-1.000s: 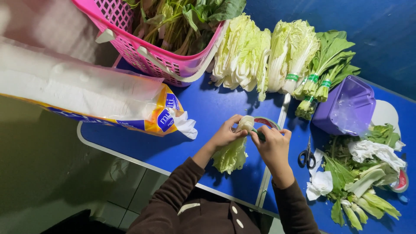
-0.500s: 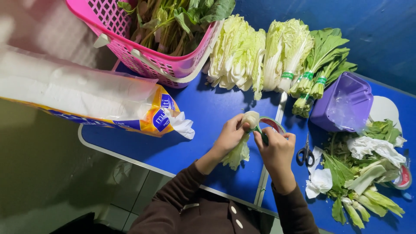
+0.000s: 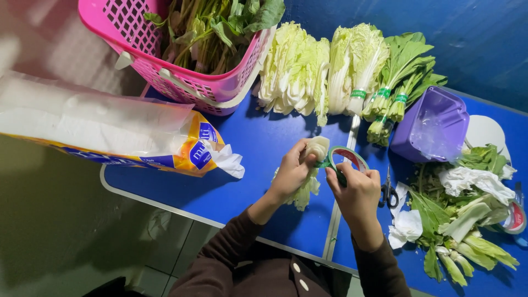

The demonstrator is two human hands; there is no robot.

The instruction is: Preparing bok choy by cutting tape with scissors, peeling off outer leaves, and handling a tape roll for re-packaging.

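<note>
1. The left hand [image 3: 291, 173] is wrapped around the pale stem end of a small napa cabbage bunch [image 3: 308, 184], fingers curled closed on it. The bunch sits above the blue table [image 3: 220, 192], just left of the table's centre seam.
2. The right hand [image 3: 357, 192] pinches a roll of green tape [image 3: 347, 160], thumb and fingers closed on its lower rim, and the roll is tipped up on edge.
3. Here is the key relation: the roll sits just right of the bunch's stem end, touching or very nearly so, and a short green strip runs from the roll to the stem. I cannot tell whether the strip has stuck yet.
4. The long axis of the bunch runs from the stem end, up at the far side, down to the leafy tips, which hang toward the person. The tape meets it crosswise, near the top.
5. The left hand is the nearer one to the bunch; the right stays with the roll.
6. Right of the roll lie scissors [image 3: 389, 192], then a heap of trimmed leaves [image 3: 467, 214]. Beyond the roll, banded napa cabbages [image 3: 324, 66] lie in a row, and a pink basket [image 3: 165, 71] stands far left of them.
</note>
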